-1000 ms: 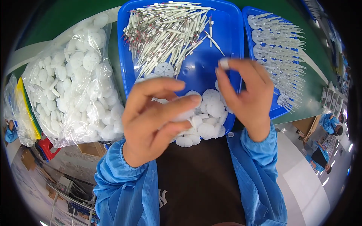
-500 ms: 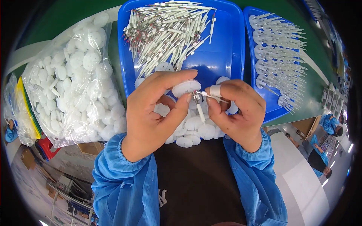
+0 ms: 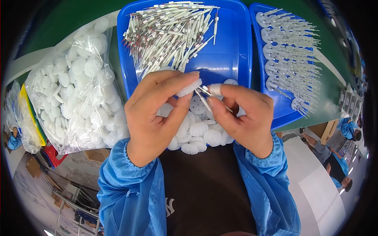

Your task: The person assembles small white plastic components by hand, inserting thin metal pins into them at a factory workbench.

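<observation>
White and thin, a notched disc (image 3: pixel 189 89) sits tilted above the near half of the large blue tray (image 3: pixel 224 59), its edge pinched between thumb and index finger of the left hand (image 3: pixel 151 112). Just beside it, the right hand (image 3: pixel 248 114) has thumb and index finger drawn narrow on slender rods (image 3: pixel 203 101), whose ends meet the disc; whether they pass through it, I cannot tell. The step in hand looks like joining rods to disc; the next move seems to call for a steady disc and a careful push or pull by the right fingertips.

At its far left, the large tray holds a heap of loose rods (image 3: pixel 165 37); at its near end lie loose discs (image 3: pixel 199 129). Left of it, a clear bag (image 3: pixel 75 94) bulges with white pieces; right of it, a smaller blue tray (image 3: pixel 280 118) holds rows of discs with rods attached (image 3: pixel 293 59).
</observation>
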A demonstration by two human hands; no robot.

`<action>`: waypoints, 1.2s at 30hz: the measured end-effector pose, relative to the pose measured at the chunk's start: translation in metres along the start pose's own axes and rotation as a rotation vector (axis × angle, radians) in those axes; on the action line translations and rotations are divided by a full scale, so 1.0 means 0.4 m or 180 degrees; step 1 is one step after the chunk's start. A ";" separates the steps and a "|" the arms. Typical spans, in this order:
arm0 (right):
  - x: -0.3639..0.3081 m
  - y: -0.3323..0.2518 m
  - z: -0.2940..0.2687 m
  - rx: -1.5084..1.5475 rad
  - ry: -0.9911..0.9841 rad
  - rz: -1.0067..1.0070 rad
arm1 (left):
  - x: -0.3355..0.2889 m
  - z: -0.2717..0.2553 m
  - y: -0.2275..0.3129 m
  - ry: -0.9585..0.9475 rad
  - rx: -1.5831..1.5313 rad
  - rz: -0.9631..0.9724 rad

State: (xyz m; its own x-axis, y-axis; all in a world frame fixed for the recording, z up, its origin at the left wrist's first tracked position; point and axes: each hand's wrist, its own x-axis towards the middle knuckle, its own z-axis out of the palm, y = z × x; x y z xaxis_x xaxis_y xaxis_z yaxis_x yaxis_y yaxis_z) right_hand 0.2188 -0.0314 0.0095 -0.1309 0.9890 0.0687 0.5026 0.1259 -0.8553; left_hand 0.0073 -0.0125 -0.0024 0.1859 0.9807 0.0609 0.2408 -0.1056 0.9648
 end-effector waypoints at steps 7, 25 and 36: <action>0.030 0.007 0.023 -0.0836 0.0234 -0.0519 | 0.009 -0.005 0.003 -0.0142 0.0949 0.0408; 0.029 0.020 -0.006 0.0314 0.0056 -0.0334 | -0.003 -0.009 0.018 -0.0133 0.0242 0.0163; 0.009 0.019 0.011 0.1343 -0.0339 0.0342 | -0.010 0.002 0.007 -0.0214 0.0975 0.1176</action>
State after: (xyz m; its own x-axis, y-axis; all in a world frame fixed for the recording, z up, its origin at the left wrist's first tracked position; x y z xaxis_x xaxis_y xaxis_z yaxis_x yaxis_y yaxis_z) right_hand 0.2184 -0.0272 0.0008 -0.1955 0.9785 -0.0663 0.1285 -0.0415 -0.9908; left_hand 0.0082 -0.0169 -0.0001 0.3705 0.8567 0.3588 0.4146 -0.4982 0.7615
